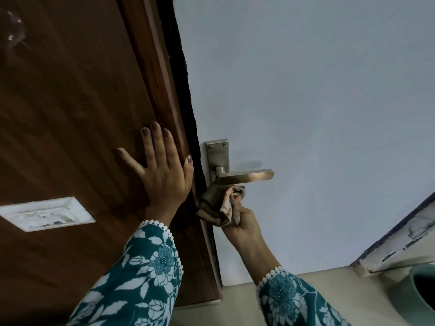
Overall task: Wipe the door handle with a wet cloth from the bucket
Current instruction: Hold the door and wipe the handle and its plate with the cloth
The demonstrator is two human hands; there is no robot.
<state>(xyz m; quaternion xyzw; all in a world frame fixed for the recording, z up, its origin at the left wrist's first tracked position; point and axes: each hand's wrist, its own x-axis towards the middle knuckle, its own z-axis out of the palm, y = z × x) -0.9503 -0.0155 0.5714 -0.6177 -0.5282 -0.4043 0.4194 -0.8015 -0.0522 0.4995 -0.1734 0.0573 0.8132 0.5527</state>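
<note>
The right hand (244,222), low and just right of centre in the frame, has its fingers (237,214) curled shut around a crumpled, damp-looking brown and cream cloth (221,205). The cloth bunches out of the top and left side of that fist, so most of it lies above and to the left of the fingers. Its upper folds press against the underside of the brushed silver metal lever door handle (244,176), close to where the lever meets its neck. The rest of the lever runs bare toward the right of the frame. The lever springs from a narrow silver backplate (217,154) with two screws at its top, fixed to a pale blue-grey door (306,102) that fills the upper right of the frame.

The left hand (162,175), at centre frame, lies flat with its fingers (155,142) spread and open, gripping nothing. Its palm rests on the dark brown wooden panel (70,114) that takes up the left half of the frame, and its thumb reaches toward the panel's dark edge just beside the backplate. Both wrists come out of teal sleeves (141,278) printed with white flowers and edged with white lace.

A white rectangular switch plate (47,216) sits on the wood at the lower left. At the lower right edge shows the curved rim of a pale green bucket (414,292), well apart from the cloth.
</note>
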